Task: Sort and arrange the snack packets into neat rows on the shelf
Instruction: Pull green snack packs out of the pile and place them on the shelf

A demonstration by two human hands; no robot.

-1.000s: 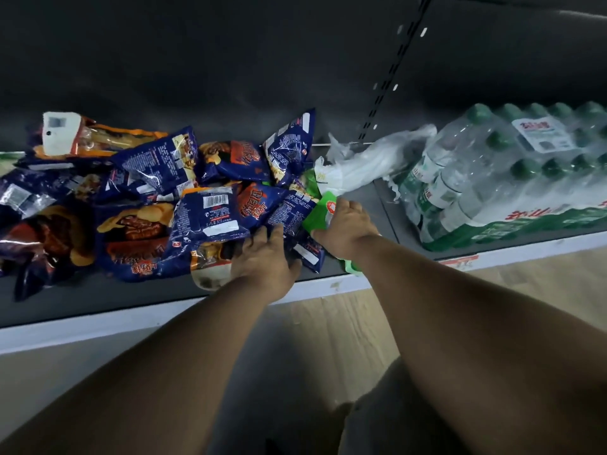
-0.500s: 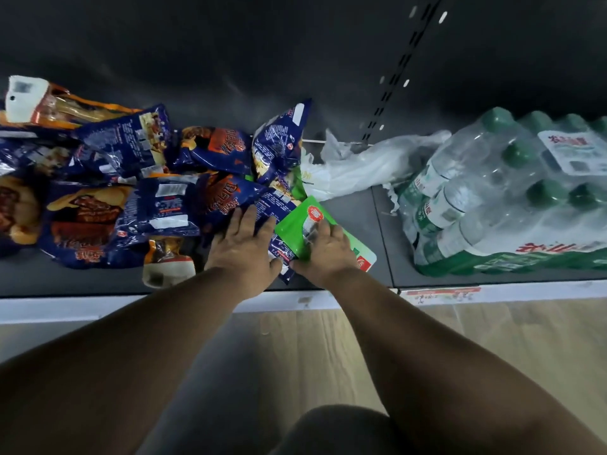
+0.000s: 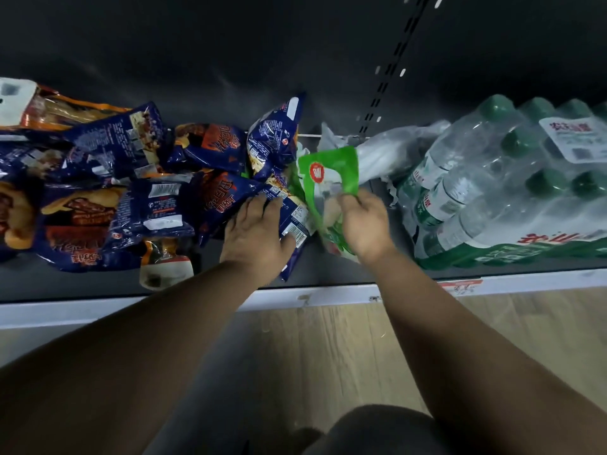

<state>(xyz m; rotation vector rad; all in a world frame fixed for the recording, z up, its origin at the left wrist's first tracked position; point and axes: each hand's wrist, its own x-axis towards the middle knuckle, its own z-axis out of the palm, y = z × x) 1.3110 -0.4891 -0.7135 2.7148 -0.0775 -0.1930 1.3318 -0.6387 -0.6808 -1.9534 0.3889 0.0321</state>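
The right hand [image 3: 363, 224] pinches the green packet [image 3: 331, 172], light, soft and slippery, by its middle just left of the water bottles [image 3: 505, 192], while the flat left hand [image 3: 254, 231] presses a blue packet [image 3: 289, 221].

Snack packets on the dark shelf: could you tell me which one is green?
The green plastic packet with a red badge, gripped by the right hand; the other packets are dark blue or orange.
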